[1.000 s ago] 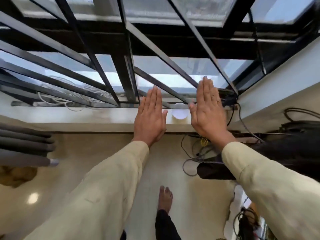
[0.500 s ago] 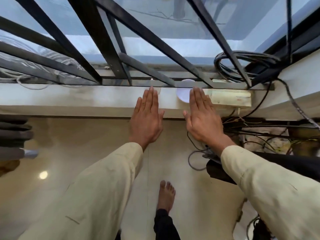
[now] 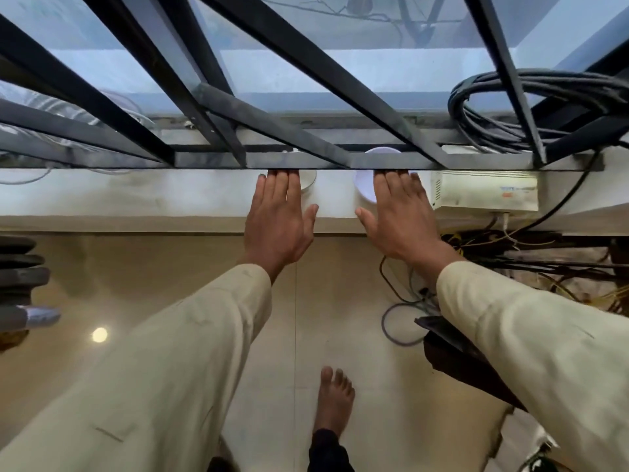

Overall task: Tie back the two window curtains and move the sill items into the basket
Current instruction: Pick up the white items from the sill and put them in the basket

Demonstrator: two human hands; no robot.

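Note:
My left hand (image 3: 277,218) and my right hand (image 3: 400,214) lie flat, palms down, over the white window sill (image 3: 136,195), fingertips reaching the black grille's bottom bar (image 3: 204,160). A small white round item (image 3: 308,182) sits on the sill just right of my left fingers. A pale round lid-like item (image 3: 366,185) lies partly under my right fingers. Neither hand grips anything. No curtain or basket shows clearly.
A cream box-shaped device (image 3: 483,192) sits on the sill right of my right hand, with tangled wires (image 3: 510,257) below it. A coil of black cable (image 3: 531,107) hangs on the grille. Grey rolled shapes (image 3: 20,281) sit at the left edge. My bare foot (image 3: 333,396) is on the tiled floor.
The view has tilted down and closer to the sill. Both hands came down from the grille bars to the sill and slid forward to the bottom bar, still flat.

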